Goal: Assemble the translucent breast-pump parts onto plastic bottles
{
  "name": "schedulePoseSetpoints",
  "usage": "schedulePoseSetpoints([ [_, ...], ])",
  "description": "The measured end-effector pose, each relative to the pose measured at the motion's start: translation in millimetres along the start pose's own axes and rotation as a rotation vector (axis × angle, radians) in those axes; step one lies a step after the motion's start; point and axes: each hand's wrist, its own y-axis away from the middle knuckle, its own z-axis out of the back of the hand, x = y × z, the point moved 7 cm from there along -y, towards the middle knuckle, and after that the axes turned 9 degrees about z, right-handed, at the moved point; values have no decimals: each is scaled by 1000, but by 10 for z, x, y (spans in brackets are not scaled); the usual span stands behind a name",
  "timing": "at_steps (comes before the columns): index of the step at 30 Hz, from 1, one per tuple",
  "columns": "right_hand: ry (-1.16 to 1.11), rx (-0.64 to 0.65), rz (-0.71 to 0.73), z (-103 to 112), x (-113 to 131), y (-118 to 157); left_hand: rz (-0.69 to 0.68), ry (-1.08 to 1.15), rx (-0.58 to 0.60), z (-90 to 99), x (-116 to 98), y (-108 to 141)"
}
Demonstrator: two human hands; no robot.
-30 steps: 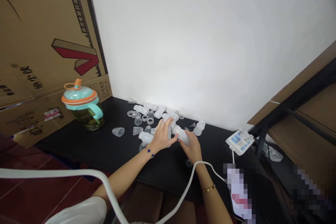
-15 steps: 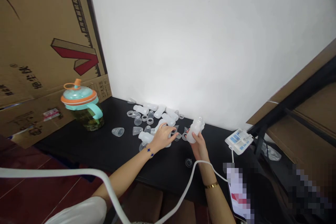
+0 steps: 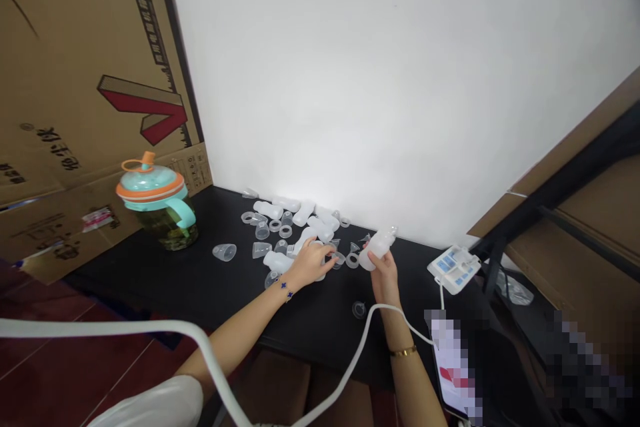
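My right hand (image 3: 385,275) is wrapped round a milky white baby bottle (image 3: 376,248), tilted with its clear top end pointing up and right. My left hand (image 3: 313,261) rests over the pile, thumb and fingers apart. Beneath it lie white bottles, partly hidden by the palm. Another white bottle (image 3: 277,261) lies just left of that hand. Close to its fingertips are a clear funnel-shaped piece (image 3: 339,260) and a translucent ring (image 3: 352,260). Several more bottles, rings and clear domed caps lie behind, among them a cap (image 3: 263,230).
A handled jug (image 3: 157,203) with an orange-rimmed lid stands at the left by a large cardboard box (image 3: 65,93). A single clear cap (image 3: 225,252) and a small clear piece (image 3: 359,309) lie apart. A white cable (image 3: 345,383) crosses in front. A power strip (image 3: 454,269) and phone (image 3: 455,373) are at right.
My right hand has shifted slightly right, and the bottle in it now leans further right. My left hand stays nearly in place over the pile.
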Motion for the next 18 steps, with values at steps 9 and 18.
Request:
schedulePoseSetpoints([
  [9, 349, -362, 320, 864, 317, -323, -1, 2, -11, 9, 10, -2],
  [18, 912, -461, 194, 1608, 142, -449, 10, 10, -4, 13, 31, -1],
])
